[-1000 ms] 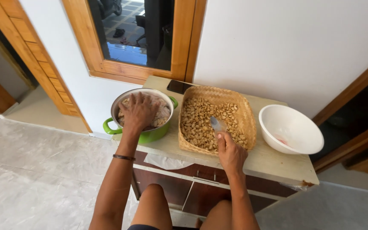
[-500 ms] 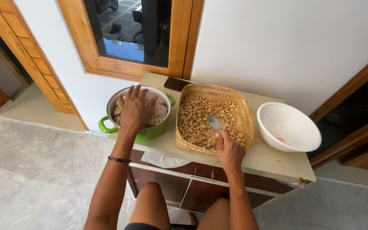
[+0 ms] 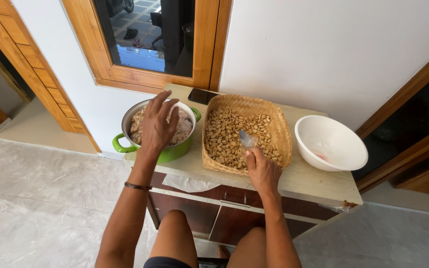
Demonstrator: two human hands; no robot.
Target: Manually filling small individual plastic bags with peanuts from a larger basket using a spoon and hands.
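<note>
The left hand (image 3: 156, 125) hovers over the green-enamelled round metal pot (image 3: 157, 130), fingers spread wide and palm down, holding nothing that can be seen. The pot stands at the left end of the pale wooden surface (image 3: 308, 181) and holds a heap of pale, papery pieces; whether they are skins or peeled kernels is too small to tell.

The right hand (image 3: 261, 171) rests at the near rim of the square woven bamboo basket (image 3: 247, 131), just beside the pot, and pinches a small clear plastic piece (image 3: 247, 139) between thumb and fingers, its free end pointing up over the nuts. The basket is spread nearly full with tan shelled nuts (image 3: 229, 134).

To the right, set a little apart, sits a wide white round bowl (image 3: 329, 144) with only a faint pinkish trace at its bottom. A dark flat phone (image 3: 202, 96) lies behind the basket against the wall, under the wooden-framed window (image 3: 150, 39).

Judging by how things lie, the sorting is partway: the pot already carries a fair load, yet most of the nuts remain in the basket and the white bowl has almost nothing in it.
</note>
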